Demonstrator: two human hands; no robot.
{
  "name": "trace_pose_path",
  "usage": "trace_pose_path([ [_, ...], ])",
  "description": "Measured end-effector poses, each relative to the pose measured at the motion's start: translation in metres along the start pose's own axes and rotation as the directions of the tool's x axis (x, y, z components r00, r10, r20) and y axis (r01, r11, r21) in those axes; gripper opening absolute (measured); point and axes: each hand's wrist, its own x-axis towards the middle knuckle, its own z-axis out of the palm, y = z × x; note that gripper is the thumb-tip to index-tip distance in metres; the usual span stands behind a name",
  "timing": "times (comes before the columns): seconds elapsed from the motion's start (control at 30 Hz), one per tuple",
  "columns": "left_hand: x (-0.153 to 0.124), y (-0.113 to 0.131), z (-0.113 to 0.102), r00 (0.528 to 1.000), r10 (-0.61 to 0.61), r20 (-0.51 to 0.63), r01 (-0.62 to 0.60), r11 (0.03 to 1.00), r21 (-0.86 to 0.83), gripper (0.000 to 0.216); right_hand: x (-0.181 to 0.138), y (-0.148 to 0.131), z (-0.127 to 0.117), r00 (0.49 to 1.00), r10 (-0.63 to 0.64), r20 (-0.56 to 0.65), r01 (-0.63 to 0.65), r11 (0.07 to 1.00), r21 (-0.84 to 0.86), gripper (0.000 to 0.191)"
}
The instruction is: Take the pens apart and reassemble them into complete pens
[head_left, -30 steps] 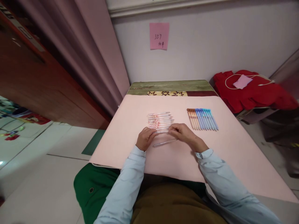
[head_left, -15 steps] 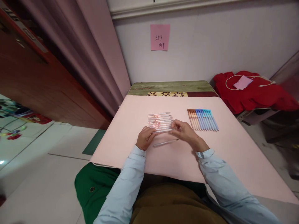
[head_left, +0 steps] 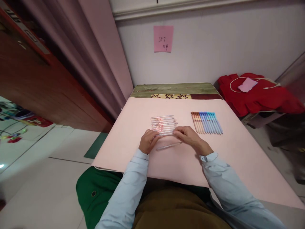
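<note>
Several clear-wrapped pen refills or slim pens (head_left: 163,123) with reddish marks lie side by side across the pink table cover. My left hand (head_left: 148,140) pinches the left end of the nearest slim pen (head_left: 166,134). At its right end, my right hand (head_left: 188,136) has thumb and fingers closed on the same pen. One more slim pen (head_left: 168,146) lies apart, a little closer to me, slightly slanted. To the right, a row of brown, violet and blue pens (head_left: 206,122) lies flat with coloured tops away from me.
The table (head_left: 133,117) has a pink cover, with a green wood-patterned strip (head_left: 176,88) at its far edge. A pink note (head_left: 163,38) is on the wall. Red cloth (head_left: 257,98) with a white cable lies at the right; a brown door (head_left: 59,82) stands at the left.
My right hand's fingers have come down and closed in on the pen's right end. My left hand and the pens look unmoved.
</note>
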Motion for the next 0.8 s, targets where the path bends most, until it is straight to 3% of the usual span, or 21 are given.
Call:
trace_pose_path([
  [0.13, 0.000, -0.001, 0.000, 1.000, -0.001, 0.008, 0.001, 1.000, 0.000, 0.019, 0.000, 0.000, 0.000, 0.999, -0.028, -0.031, 0.029, 0.999, 0.023, 0.025],
  [0.2, 0.000, -0.001, 0.000, 1.000, 0.000, 0.007, 0.000, 1.000, 0.003, 0.018, 0.000, -0.001, -0.001, 0.997, -0.048, -0.067, 0.050, 0.998, 0.041, 0.035],
  [0.3, 0.000, -0.001, 0.000, 1.000, -0.006, 0.008, 0.006, 1.000, 0.005, 0.018, 0.000, -0.001, -0.002, 1.000, -0.016, -0.012, 0.016, 1.000, 0.019, 0.028],
  [0.37, 0.000, 0.000, 0.000, 1.000, -0.008, 0.005, 0.008, 1.000, 0.002, 0.018, 0.000, 0.000, -0.001, 1.000, 0.000, 0.025, -0.001, 1.000, 0.024, 0.034],
  [0.53, 0.000, 0.002, -0.001, 1.000, -0.002, 0.029, 0.002, 1.000, -0.002, 0.019, 0.001, 0.006, 0.001, 0.999, -0.011, -0.031, 0.015, 0.989, 0.145, 0.027],
  [0.8, -0.001, 0.005, -0.003, 0.997, 0.013, 0.070, -0.013, 1.000, 0.005, 0.018, 0.002, 0.013, 0.001, 0.999, -0.006, 0.045, 0.000, 0.990, 0.141, 0.021],
])
